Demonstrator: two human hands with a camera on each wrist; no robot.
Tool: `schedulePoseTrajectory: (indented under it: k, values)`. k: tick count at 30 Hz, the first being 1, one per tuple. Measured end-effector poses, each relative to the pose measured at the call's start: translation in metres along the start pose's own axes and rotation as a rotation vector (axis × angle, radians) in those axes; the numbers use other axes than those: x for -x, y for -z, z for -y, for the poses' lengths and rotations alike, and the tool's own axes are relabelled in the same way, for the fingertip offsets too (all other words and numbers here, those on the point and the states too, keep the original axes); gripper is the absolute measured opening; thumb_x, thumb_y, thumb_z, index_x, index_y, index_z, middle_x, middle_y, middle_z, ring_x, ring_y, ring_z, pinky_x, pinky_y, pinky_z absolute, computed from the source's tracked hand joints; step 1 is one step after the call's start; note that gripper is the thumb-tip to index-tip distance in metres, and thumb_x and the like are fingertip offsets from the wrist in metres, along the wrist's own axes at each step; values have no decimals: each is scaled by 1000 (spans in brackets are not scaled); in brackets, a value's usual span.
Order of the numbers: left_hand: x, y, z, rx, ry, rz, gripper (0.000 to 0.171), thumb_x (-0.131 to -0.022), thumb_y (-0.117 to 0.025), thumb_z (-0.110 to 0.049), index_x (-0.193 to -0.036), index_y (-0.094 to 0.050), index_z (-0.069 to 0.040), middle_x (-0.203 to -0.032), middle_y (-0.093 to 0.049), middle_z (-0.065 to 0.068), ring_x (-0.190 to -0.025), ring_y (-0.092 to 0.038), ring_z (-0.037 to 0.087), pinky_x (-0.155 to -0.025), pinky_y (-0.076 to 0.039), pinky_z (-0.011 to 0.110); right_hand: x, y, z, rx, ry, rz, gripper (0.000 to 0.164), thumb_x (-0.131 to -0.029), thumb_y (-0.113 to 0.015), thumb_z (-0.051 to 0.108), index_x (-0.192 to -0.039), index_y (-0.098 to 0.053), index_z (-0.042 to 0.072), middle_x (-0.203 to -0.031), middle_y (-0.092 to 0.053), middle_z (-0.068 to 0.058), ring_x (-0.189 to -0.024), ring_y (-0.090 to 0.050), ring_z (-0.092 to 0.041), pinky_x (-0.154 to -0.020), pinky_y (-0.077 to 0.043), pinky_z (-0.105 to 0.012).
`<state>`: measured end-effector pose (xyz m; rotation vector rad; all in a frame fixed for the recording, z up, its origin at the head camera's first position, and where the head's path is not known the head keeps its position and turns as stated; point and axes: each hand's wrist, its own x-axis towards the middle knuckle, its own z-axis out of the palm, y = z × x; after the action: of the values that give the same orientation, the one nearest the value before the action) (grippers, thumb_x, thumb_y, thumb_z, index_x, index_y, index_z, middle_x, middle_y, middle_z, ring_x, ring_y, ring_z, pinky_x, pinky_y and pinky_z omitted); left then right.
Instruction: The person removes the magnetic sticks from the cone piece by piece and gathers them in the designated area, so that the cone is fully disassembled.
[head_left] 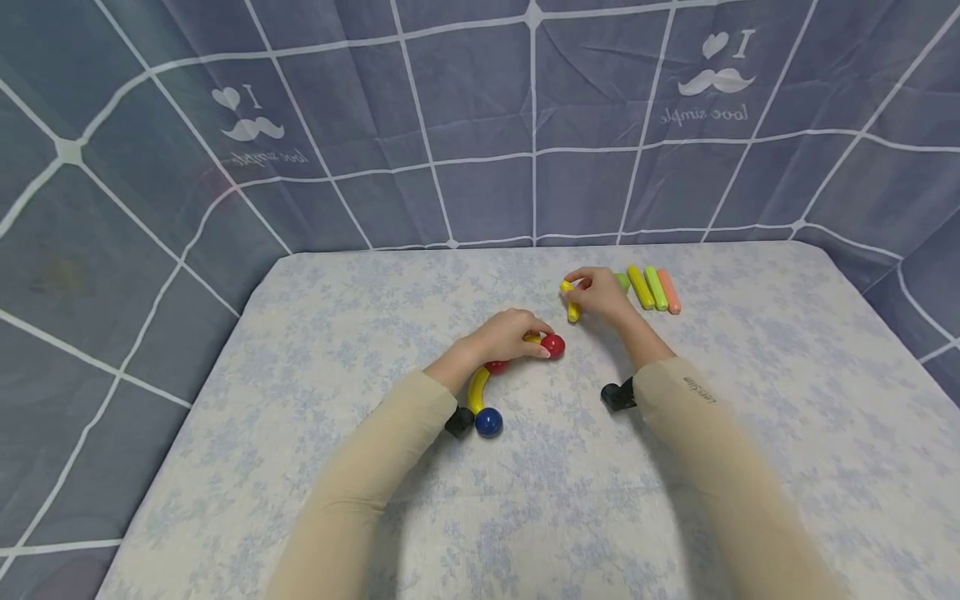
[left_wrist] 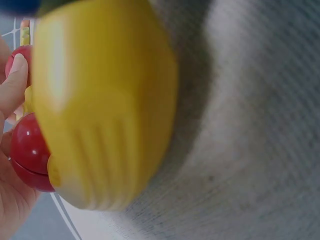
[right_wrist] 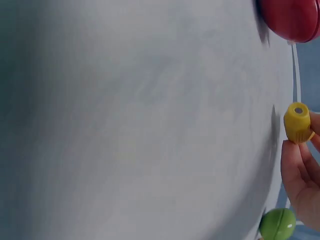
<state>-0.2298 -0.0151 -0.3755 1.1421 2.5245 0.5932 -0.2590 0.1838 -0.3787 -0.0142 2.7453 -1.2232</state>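
Note:
My left hand [head_left: 513, 335] holds a red ball [head_left: 553, 346], its thumb pressed on the ball in the left wrist view. A yellow rod [head_left: 532, 338] joins that ball, partly hidden by the fingers. Under the hand lies a second red ball [left_wrist: 30, 150], from which a curved yellow rod [head_left: 477, 392] runs to a blue ball [head_left: 489, 422]. Farther right, my right hand [head_left: 600, 293] pinches another yellow rod [right_wrist: 297, 122] between thumb and fingers. The rod's facing end shows a small grey disc. Beyond these fingers sits a green ball [right_wrist: 278, 224].
Right of the right hand lie a yellow rod [head_left: 641, 287], a lime-green rod [head_left: 656, 289] and an orange rod [head_left: 669, 292], side by side. A pale floral cloth covers the table [head_left: 555, 517]. A blue-grey curtain [head_left: 480, 117] with white lines hangs behind it.

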Motion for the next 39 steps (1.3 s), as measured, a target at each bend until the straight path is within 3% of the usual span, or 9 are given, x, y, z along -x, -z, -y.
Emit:
schedulePoseTrajectory:
  k: [7, 15, 30, 39]
  values:
    - [-1, -2, -2, 11, 18, 3, 36, -88, -66, -29, -116, -66, -7, -108, -65, 4, -92, -55, 13, -81, -42, 24, -5, -4, -1, -54, -65, -78, 32, -89, -61, 12, -119, -60, 0, -96, -55, -16, -65, -48, -13, -55, -41, -21]
    - [0, -3, -3, 1, 16, -8, 34, -87, -66, -29, -112, -68, -6, -104, -66, 4, -92, -56, 13, -82, -43, 24, -10, -13, -5, -59, -53, -181, 32, -86, -64, 11, -114, -63, -4, -85, -58, -14, -61, -46, -8, -52, -38, -16]
    - [0, -3, 0, 8, 14, -16, 34, -88, -66, -29, -112, -68, -5, -104, -65, 5, -90, -56, 13, -80, -43, 24, -12, -16, -4, -52, -59, -174, 32, -87, -64, 14, -114, -63, -3, -92, -60, -17, -65, -48, -11, -54, -39, -18]
    - [2, -2, 4, 17, 14, -15, 35, -88, -66, -27, -115, -67, -6, -105, -65, 5, -89, -55, 14, -79, -43, 24, -8, -13, -2, -96, -59, -113, 35, -88, -64, 16, -117, -60, -3, -92, -57, -16, -63, -49, -9, -54, -42, -17]
